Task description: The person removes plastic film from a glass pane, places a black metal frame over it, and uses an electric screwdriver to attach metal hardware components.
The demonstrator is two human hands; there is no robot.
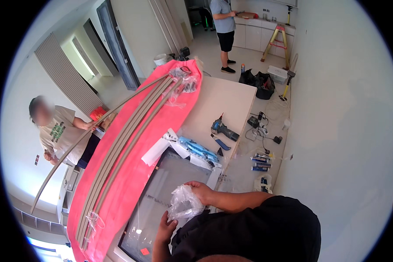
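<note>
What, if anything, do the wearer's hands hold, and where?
Crumpled clear plastic: the right hand grips its upper right edge. The left hand is at its lower left edge; whether it grips cannot be told.

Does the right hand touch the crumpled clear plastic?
Touching: the head view shows the right hand against the upper right edge of the crumpled clear plastic, with no gap between.

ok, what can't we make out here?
All in the head view:
Clear plastic: inside hidden by its own folds and glare.
Right hand: some fingers hidden behind the plastic.
Pink sheet: near end cut off by the lower edge.
Black bag: contents too small and dark.
</note>
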